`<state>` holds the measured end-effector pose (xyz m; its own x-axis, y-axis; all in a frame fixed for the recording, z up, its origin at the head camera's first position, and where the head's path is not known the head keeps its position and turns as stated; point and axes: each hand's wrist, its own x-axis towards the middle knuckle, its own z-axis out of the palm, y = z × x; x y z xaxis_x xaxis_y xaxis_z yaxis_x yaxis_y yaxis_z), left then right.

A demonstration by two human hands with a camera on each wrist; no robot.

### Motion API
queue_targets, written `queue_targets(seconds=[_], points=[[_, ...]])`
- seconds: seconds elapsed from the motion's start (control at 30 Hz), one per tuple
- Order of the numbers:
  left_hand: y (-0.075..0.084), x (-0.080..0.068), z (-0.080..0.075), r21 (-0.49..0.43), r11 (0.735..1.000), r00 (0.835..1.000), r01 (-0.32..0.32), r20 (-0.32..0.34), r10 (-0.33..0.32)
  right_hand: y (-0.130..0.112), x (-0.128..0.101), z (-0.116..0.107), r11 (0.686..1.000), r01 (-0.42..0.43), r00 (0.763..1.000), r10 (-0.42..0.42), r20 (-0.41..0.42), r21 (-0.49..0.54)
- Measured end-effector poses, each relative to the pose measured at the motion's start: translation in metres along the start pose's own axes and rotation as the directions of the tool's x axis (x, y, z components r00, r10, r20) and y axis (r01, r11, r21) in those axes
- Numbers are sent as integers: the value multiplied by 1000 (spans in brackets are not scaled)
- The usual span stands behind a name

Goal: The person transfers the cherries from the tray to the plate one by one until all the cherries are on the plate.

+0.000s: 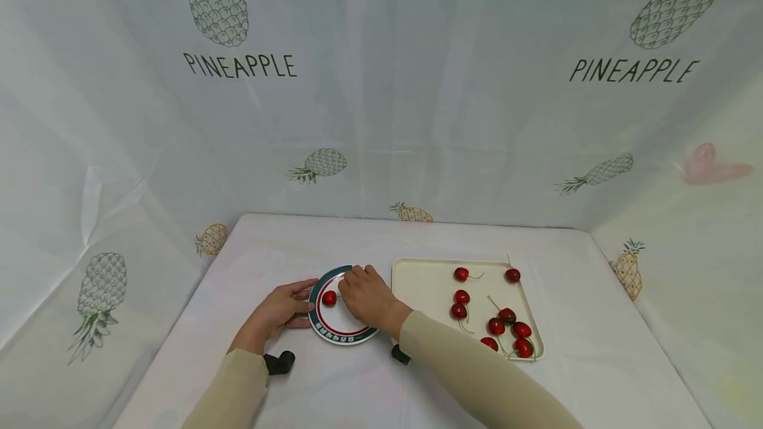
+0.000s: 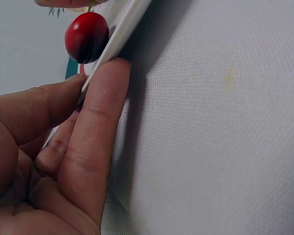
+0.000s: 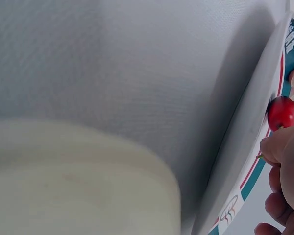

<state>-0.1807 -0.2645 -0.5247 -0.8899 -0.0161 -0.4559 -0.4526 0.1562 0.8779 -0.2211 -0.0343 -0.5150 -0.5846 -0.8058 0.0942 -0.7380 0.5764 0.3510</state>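
A white plate [image 1: 340,333] with a dark green rim band and red ring is on the table, left of centre. My left hand [image 1: 280,308] pinches its left edge, thumb on top and fingers beneath, as the left wrist view shows. One red cherry [image 1: 329,298] is over the plate's inner left part. My right hand [image 1: 365,296] reaches over the plate from the right. In the right wrist view its thumb and finger pinch the stem of that cherry [image 3: 281,112], close over the plate.
Right of the plate lies a cream rectangular tray [image 1: 420,277] with several stemmed cherries [image 1: 496,326], mostly toward its right side. My right forearm crosses the tray's near left corner. A pineapple-print sheet [image 1: 381,118] hangs behind the white table [image 1: 310,237].
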Motion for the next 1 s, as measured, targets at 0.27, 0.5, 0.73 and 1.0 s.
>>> queue_targets(seconds=[0.27,0.5,0.73,1.0], points=[[0,1,0,1,1000,1000,19,-7,-19,-2,3,4,1000,31,1000,-31,-3,-6],[1,1,0,7,1000,1000,14,-4,-14,-3,6,2,999,34,999,-34,40,-9],[2,1,1,13,1000,1000,14,-18,-14,-2,5,1,999,17,999,-19,44,27],[2,2,1,-2,1000,1000,16,-8,-16,0,1,-1,999,-3,1000,4,-28,48]])
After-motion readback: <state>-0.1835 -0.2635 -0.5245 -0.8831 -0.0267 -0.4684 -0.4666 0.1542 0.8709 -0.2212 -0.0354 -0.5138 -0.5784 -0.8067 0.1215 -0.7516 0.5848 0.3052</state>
